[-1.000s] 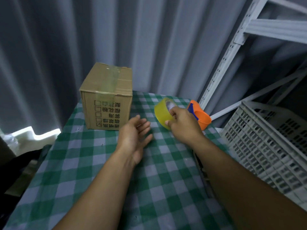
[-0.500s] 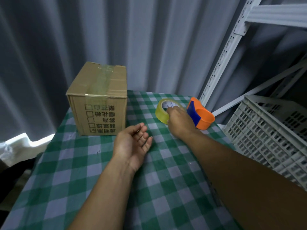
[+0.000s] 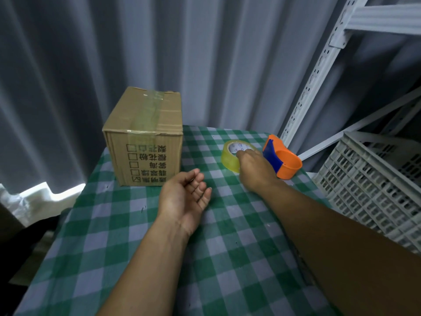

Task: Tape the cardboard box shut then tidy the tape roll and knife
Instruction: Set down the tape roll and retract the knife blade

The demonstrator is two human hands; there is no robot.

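Note:
A brown cardboard box [image 3: 145, 142] stands at the back left of the table, its top flaps closed under a strip of clear tape. A yellowish tape roll [image 3: 230, 158] rests on the checked cloth at the back right, and my right hand [image 3: 256, 169] holds its near rim with the fingers over it. Just right of the roll lies an orange and blue tape cutter [image 3: 282, 159]. My left hand [image 3: 184, 197] hovers palm up in the middle, fingers loosely apart, holding nothing.
The table carries a green and white checked cloth [image 3: 227, 258]. A white plastic crate [image 3: 373, 185] sits off the right edge under a white metal shelf frame [image 3: 319, 65]. Grey curtains hang behind. White foam [image 3: 38, 197] lies low at the left.
My right hand has lowered the tape roll from the air onto the cloth beside the orange cutter. My left hand has barely moved. The camera view has shifted slightly.

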